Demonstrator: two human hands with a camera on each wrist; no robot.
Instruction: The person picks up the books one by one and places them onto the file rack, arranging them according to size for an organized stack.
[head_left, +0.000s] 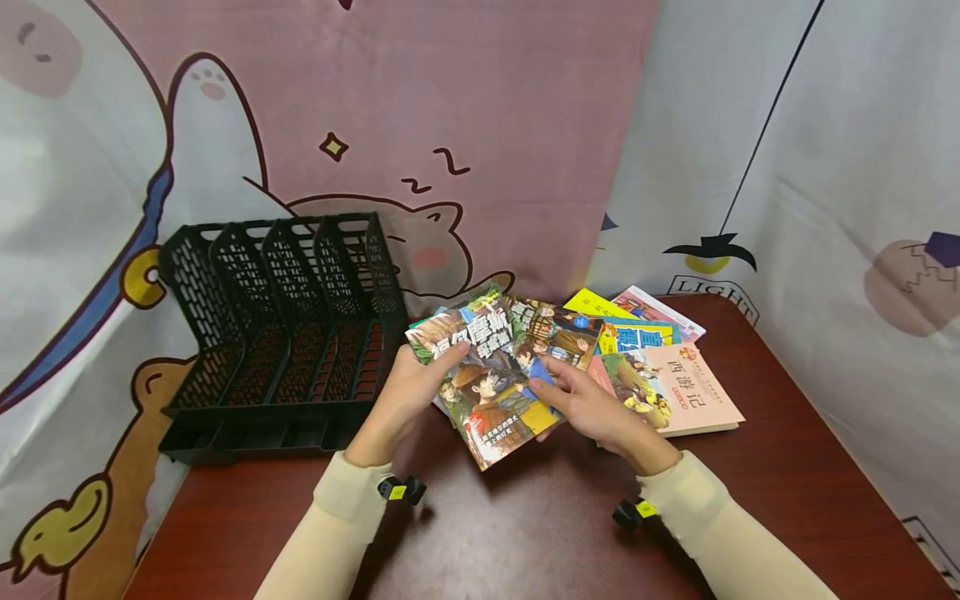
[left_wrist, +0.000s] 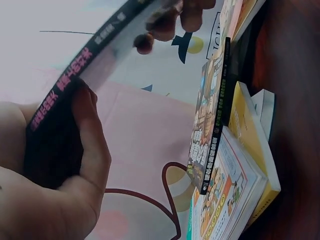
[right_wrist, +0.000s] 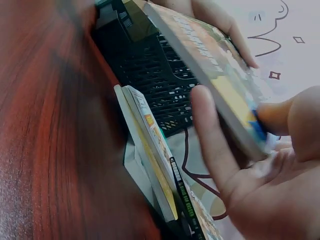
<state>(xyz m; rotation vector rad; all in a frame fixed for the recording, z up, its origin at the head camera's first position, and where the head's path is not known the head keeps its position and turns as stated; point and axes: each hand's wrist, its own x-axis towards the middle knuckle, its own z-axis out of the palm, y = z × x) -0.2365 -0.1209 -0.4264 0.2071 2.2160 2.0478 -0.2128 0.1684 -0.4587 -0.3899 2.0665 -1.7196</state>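
Note:
Between both hands, tilted above the table, is a thin paperback book (head_left: 487, 387) with an illustrated cover and white title characters. The left hand (head_left: 412, 383) grips its left edge, thumb on the cover. The right hand (head_left: 592, 407) pinches its lower right side between thumb and fingers. In the left wrist view the held book's black spine (left_wrist: 62, 82) shows pink lettering. A second book (head_left: 566, 333) of similar style lies on the pile just behind it, its black spine (left_wrist: 216, 120) plain in the left wrist view.
A black mesh file rack (head_left: 281, 408) with upright dividers stands at the back left of the brown table (head_left: 540, 533). To the right, a pink book (head_left: 693, 387), a blue-and-yellow book (head_left: 648, 336) and a yellow book (head_left: 592, 302) overlap. Printed curtains hang behind.

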